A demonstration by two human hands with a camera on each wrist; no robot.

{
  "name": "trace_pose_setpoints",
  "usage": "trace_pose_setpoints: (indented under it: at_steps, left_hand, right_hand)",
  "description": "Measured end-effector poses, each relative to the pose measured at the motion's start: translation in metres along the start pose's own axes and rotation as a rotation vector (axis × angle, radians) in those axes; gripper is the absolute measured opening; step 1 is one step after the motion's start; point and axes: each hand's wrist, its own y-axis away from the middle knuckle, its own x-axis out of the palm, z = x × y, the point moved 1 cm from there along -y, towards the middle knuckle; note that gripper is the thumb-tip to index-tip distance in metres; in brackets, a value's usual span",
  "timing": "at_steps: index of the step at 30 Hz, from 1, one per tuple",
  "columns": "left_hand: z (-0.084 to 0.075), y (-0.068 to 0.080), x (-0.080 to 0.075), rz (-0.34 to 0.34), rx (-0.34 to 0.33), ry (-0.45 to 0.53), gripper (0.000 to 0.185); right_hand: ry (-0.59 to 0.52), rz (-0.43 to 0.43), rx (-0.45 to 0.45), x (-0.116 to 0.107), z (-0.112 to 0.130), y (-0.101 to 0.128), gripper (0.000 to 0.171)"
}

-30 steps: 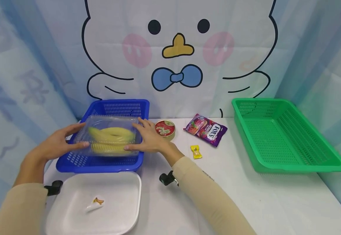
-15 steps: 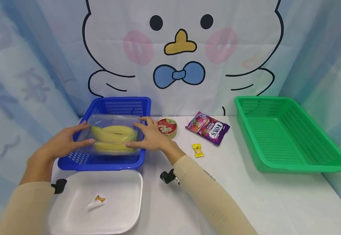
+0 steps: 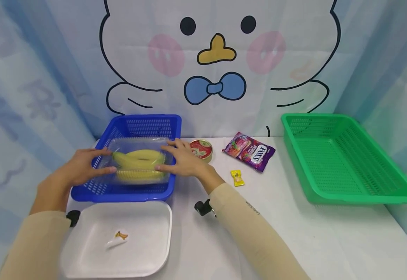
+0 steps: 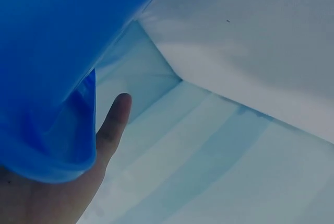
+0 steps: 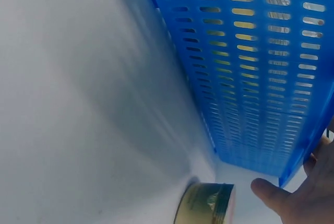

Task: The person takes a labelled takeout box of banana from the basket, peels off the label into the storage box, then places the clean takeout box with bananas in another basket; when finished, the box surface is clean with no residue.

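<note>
Bananas in a clear clamshell box (image 3: 137, 163) lie crosswise over the blue basket (image 3: 126, 190) at centre left, left hand (image 3: 75, 171) and right hand (image 3: 184, 161) apparently gripping opposite ends.

"FOX'S" on purple candy bag (image 3: 249, 151); sleeve print unreadable.

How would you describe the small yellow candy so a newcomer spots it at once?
Start at the blue basket on the white table. To its right lie a round tin and a purple candy bag. The yellow candy lies alone nearer the person, the smallest item and the only wrapped single piece.
</note>
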Motion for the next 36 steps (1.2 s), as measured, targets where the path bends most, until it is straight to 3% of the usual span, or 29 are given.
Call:
trace_pose_setpoints:
  at_steps: [9,14,18,22,25,31,36]
  left_hand:
    - [-0.003,-0.002,0.009,-0.008,0.021,0.033,0.088]
    - [-0.011,-0.002,0.001,-0.002,0.033,0.020,0.086]
    - [-0.021,0.001,-0.012,0.023,-0.008,-0.038,0.085]
    - [-0.033,0.008,-0.021,0.013,0.052,-0.092,0.075]
    - [-0.045,0.013,-0.023,-0.009,0.107,-0.106,0.071]
    - [-0.069,0.025,-0.017,-0.059,0.162,-0.063,0.075]
    - [-0.087,0.040,-0.009,-0.147,0.258,-0.002,0.069]
  right_hand:
    - [0.003,-0.024,0.029,0.001,-0.003,0.002,0.080]
    - [0.051,0.034,0.006,-0.009,-0.001,0.004,0.079]
    - [0.092,0.124,-0.035,-0.022,0.005,0.011,0.078]
    - [0.086,0.161,-0.074,-0.030,0.010,0.024,0.079]
    - [0.082,0.135,-0.089,-0.035,0.009,0.037,0.079]
    - [0.118,0.068,-0.128,-0.036,0.002,0.063,0.078]
    - [0.142,0.028,-0.126,-0.032,-0.006,0.088,0.076]
